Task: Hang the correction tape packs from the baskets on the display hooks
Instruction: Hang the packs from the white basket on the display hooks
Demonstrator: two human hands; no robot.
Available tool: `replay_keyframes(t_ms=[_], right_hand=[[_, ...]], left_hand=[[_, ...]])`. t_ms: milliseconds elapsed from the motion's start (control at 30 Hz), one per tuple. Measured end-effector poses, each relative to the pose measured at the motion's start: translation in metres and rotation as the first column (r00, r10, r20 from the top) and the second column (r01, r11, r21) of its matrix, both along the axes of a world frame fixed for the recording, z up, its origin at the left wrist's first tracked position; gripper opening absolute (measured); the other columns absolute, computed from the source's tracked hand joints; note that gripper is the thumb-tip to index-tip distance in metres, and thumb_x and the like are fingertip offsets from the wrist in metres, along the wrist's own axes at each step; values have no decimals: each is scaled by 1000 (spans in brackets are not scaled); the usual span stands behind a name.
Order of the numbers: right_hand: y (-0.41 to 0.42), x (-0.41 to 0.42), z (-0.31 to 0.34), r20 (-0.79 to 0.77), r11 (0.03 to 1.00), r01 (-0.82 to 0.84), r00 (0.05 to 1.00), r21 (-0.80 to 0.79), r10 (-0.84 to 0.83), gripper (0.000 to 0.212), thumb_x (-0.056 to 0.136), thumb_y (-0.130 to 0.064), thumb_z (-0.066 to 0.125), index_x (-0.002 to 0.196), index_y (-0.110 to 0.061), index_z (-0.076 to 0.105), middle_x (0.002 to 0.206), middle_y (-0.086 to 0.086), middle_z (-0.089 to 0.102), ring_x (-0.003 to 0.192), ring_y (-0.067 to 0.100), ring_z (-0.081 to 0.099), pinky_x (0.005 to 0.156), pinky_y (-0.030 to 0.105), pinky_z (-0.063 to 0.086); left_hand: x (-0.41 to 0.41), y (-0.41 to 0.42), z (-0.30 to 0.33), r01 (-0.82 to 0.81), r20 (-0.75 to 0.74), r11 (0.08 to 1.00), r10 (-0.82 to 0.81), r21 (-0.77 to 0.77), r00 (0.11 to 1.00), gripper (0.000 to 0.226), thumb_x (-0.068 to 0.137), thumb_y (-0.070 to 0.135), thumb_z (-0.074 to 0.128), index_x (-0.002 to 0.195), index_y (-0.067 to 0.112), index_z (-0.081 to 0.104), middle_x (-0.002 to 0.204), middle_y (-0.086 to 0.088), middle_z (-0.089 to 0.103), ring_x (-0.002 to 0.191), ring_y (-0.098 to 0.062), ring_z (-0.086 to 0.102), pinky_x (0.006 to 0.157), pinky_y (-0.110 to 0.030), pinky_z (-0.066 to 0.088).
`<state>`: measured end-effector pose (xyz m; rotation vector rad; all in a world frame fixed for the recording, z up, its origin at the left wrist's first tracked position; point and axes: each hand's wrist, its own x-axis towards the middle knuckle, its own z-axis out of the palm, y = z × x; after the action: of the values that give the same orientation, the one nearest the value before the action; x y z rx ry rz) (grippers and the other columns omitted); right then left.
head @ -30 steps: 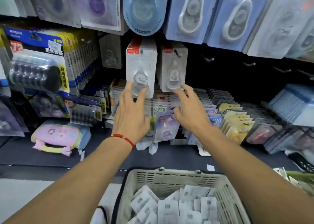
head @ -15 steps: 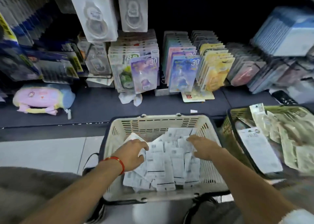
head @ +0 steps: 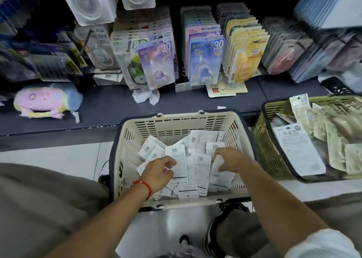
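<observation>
The left hand has a curled grip on a correction tape pack in the cream basket; the right hand pinches another. Many packs remain in both baskets, so much hanging is left.

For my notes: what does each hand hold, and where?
Left hand: a white card-backed pack, at its left edge. Right hand: another white pack, near its top.

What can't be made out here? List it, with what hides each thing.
- Pack fronts in the cream basket, head view: all lie face down, only barcoded backs show.
- Left hand fingers: curled over the packs; grip unclear.
- Right hand: fingertips buried among packs.
- Green basket: cut off by the right edge.
- Hanging packs: hooks above the top edge, blurred.
</observation>
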<state>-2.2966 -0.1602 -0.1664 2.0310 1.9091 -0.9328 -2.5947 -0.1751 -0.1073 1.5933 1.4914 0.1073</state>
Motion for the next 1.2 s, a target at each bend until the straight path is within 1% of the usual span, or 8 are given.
replay_keyframes(t_ms=[233,333,467,567,667,767,967,1200], right_hand=[[2,1,106,-323,884,305,927,354,-191,31,80,-22,89,100,-27,66,98,-8,71,89,16,69,74,32,56],[-12,-37,134,-511,796,390,851,463,-120,36,78,-19,91,101,-30,65,103,-17,65,91,4,63,75,22,54],[-39,-104,124,-523,872,143,840,468,143,48,75,-18,93,117,-21,69,124,-7,62,117,13,53,101,22,43],[-47,-128,102,-592,917,63,781,394,200,46,79,-20,89,120,-24,70,129,-12,64,124,9,52,108,16,38],[-32,-124,81,-753,908,363,652,208,-88,13,93,-14,76,100,-24,75,102,-13,75,100,5,69,89,15,52],[-11,-94,43,-542,859,479,778,182,-318,13,99,-9,68,110,-15,73,112,1,75,102,17,68,94,28,56],[-5,-92,-17,-99,978,208,973,-26,-209,91,94,-44,76,163,-17,24,168,10,29,156,30,27,127,46,26],[12,-108,-34,-24,986,169,985,18,-168,67,87,-41,84,143,-20,53,144,10,45,141,30,40,116,45,38]], left_hand=[[34,-3,11,-218,323,952,280,-215,904,18,100,6,63,101,20,75,105,-15,75,88,-20,69,83,-37,62],[47,-2,24,-286,539,815,556,-505,632,27,103,32,67,116,9,72,119,-19,76,98,-26,77,86,-41,65],[45,4,29,-205,541,593,799,-778,262,60,99,60,58,124,7,71,117,-17,75,102,-31,75,86,-46,64],[28,2,17,-267,468,524,849,-809,246,56,104,48,57,137,3,64,130,-22,70,115,-35,70,88,-46,62],[12,-1,5,-390,412,494,868,-777,278,45,105,31,61,143,7,60,139,-27,65,128,-46,62,105,-62,51],[1,-1,-1,-566,380,472,881,-676,280,38,99,17,71,137,14,65,127,-22,72,114,-45,70,90,-63,58],[-24,-2,-12,-643,396,463,881,-610,259,43,93,6,77,132,20,66,119,-12,77,99,-35,76,67,-48,64],[-38,-6,-19,-654,422,503,857,-565,295,37,89,4,79,117,27,72,103,-3,82,81,-23,81,56,-39,62]])
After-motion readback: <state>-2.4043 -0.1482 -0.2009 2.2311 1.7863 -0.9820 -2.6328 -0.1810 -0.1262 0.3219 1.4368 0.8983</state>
